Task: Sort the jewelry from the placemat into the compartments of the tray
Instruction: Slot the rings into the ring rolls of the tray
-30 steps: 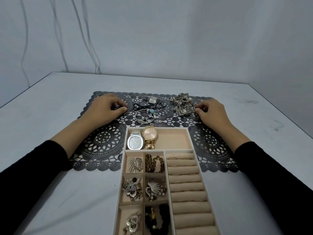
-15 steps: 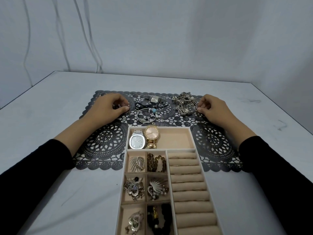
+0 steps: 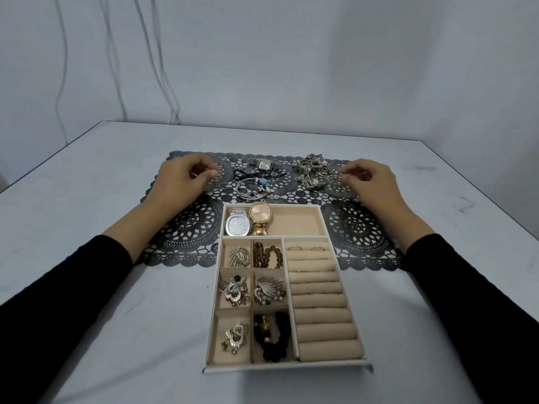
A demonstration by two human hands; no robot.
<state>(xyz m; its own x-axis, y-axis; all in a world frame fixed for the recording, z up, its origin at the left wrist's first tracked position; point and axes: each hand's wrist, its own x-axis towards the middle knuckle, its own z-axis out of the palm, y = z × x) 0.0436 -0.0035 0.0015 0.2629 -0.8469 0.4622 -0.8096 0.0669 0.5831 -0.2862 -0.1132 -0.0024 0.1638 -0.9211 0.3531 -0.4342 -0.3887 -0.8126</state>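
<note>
A black lace placemat (image 3: 189,228) lies across the table. On it rest a silver square watch (image 3: 264,164), a black cord (image 3: 248,172), a charm bangle (image 3: 253,188), a loose ring (image 3: 224,186) and a tangled pile of silver jewelry (image 3: 312,170). The beige tray (image 3: 274,367) sits in front, with two watches (image 3: 248,223) in its top compartment, brooches and bead bracelets in the small squares, and two rings on the ring rolls (image 3: 318,287). My left hand (image 3: 180,177) pinches a small ring (image 3: 215,174) at the mat's far left. My right hand (image 3: 372,179) hovers just right of the pile with curled fingertips; anything between them is too small to see.
The grey table (image 3: 87,287) ends at a wall behind the mat, and its right edge (image 3: 495,185) runs diagonally. Thin cables (image 3: 163,83) hang down the wall at the back left. My black sleeves flank the tray on both sides.
The view has tilted so that more of the tray shows. Both hands have shifted slightly outward, and the right hand has drawn away from the jewelry pile.
</note>
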